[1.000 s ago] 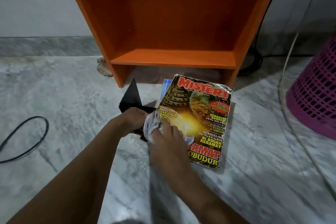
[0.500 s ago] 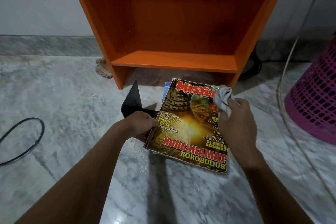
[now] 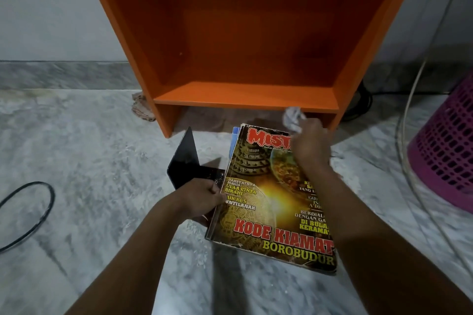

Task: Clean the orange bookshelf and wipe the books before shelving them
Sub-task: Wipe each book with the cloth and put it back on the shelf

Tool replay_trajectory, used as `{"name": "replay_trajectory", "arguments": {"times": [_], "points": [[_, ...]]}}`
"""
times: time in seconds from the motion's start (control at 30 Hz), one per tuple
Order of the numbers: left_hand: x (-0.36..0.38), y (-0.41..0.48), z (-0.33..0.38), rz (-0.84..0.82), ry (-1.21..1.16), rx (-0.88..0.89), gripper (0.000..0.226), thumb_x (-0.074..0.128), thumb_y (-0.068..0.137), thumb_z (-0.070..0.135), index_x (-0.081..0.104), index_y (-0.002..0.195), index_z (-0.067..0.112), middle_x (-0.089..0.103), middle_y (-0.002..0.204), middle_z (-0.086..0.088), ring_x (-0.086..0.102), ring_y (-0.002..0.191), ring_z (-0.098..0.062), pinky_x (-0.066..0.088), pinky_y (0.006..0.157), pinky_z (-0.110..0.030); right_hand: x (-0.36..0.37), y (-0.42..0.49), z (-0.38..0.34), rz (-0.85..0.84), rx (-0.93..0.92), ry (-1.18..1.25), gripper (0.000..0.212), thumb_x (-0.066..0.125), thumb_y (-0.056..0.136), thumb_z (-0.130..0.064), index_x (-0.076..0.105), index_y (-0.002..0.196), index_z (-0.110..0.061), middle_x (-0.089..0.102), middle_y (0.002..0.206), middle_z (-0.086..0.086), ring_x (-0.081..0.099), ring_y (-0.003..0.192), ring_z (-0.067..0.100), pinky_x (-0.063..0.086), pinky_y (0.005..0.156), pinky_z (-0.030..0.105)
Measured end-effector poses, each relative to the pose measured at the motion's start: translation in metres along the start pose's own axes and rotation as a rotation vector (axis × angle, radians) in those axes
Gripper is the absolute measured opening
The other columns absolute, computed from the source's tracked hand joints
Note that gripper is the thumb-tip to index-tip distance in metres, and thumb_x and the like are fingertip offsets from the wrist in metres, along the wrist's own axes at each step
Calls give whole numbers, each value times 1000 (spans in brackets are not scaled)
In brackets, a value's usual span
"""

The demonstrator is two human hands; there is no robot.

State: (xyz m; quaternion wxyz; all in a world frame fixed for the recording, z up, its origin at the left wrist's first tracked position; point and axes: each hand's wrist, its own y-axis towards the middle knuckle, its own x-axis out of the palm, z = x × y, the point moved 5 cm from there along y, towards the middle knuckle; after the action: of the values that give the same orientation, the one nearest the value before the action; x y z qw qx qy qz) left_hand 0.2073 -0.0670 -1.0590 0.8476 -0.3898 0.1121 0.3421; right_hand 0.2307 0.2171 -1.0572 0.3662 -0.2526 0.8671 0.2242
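two forearms: both reach in from the bottom edge toward a stack on the marble floor (image 3: 89, 161).
left hand (image 3: 198, 195): fingers curled on the left edge of the top magazine, pinching it near the spine; it also lies over the flat foot of a black bookend.
magazine (image 3: 266, 202): lies cover up on the floor, glossy, dark and gold, with red lettering "kode kiamat" and yellow "borobudur" at its near end; the title at the far end is partly hidden by the right hand.
stack below: a blue edge of another book (image 3: 233, 139) shows under the magazine's far left corner; how many lie beneath, cannot tell.
bookend (image 3: 185, 161): black metal, its upright plate standing just left of the stack.
right hand (image 3: 311, 144): closed around a crumpled white cloth (image 3: 293, 119), held over the magazine's far right corner; the cloth sticks out past the knuckles.
orange bookshelf (image 3: 245, 94): stands on the floor just beyond the stack, against the wall, its lowest compartment bare.
rag (image 3: 140, 107): a brownish bundle by the shelf's left foot.
basket (image 3: 445, 151): purple, perforated, at the right edge.
cables: a black loop (image 3: 38, 212) at far left, a pale cable (image 3: 407, 115) running down the right.
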Motion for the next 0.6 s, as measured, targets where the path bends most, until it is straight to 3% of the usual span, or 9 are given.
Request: {"name": "replay_trajectory", "arguments": {"times": [0.07, 0.17, 0.23, 0.33, 0.43, 0.53, 0.6], "points": [[1, 0, 2, -6, 3, -7, 21, 55, 97, 22, 52, 80, 12, 66, 82, -7, 66, 70, -19, 58, 62, -31, -17, 10, 13, 33, 59, -11, 35, 58, 86, -9, 65, 117, -22, 65, 106, 11, 60, 94, 34, 42, 68, 30], [1, 1, 4, -8, 23, -23, 19, 56, 97, 21, 52, 81, 11, 66, 80, -7, 65, 66, -18, 59, 60, -32, -22, -15, -27, 62, -162, -30, 40, 55, 88, -4, 61, 125, -20, 56, 120, 8, 54, 103, 29, 49, 76, 37], [1, 1, 5, -1, 18, -31, 18, 57, 96, 20, 53, 82, 11, 65, 79, -7, 64, 64, -18, 59, 60, -33, -9, -53, -71, -56, -369, 1, 45, 56, 88, -3, 59, 128, -23, 54, 128, 3, 52, 107, 25, 52, 83, 42], [2, -1, 4, 11, 11, -42, 17, 58, 96, 19, 53, 82, 10, 64, 73, -7, 62, 60, -18, 59, 61, -34, 21, -96, -98, -285, -568, -82, 49, 60, 89, -5, 56, 133, -27, 50, 136, -2, 47, 114, 21, 50, 88, 37], [1, -4, 6, 13, 25, -30, 19, 58, 96, 20, 52, 81, 10, 66, 77, -10, 64, 62, -19, 59, 60, -33, 11, -72, -52, -202, -314, 5, 44, 59, 87, -4, 61, 127, -25, 56, 126, 1, 54, 104, 21, 52, 79, 35], [-1, -6, 10, 11, 19, -11, 20, 58, 95, 20, 52, 79, 11, 66, 80, -12, 64, 65, -21, 56, 57, -31, -42, -37, 12, 51, 75, 109, 28, 60, 86, -5, 68, 109, -16, 68, 99, 9, 56, 75, 19, 38, 58, 23], [-2, -7, 13, 1, -81, 2, 20, 58, 94, 17, 52, 76, 11, 65, 80, -12, 63, 69, -24, 54, 59, -31, -72, -36, 33, 155, 113, 157, 22, 62, 86, -8, 68, 106, -15, 70, 91, 9, 60, 72, 20, 37, 56, 22]]}}
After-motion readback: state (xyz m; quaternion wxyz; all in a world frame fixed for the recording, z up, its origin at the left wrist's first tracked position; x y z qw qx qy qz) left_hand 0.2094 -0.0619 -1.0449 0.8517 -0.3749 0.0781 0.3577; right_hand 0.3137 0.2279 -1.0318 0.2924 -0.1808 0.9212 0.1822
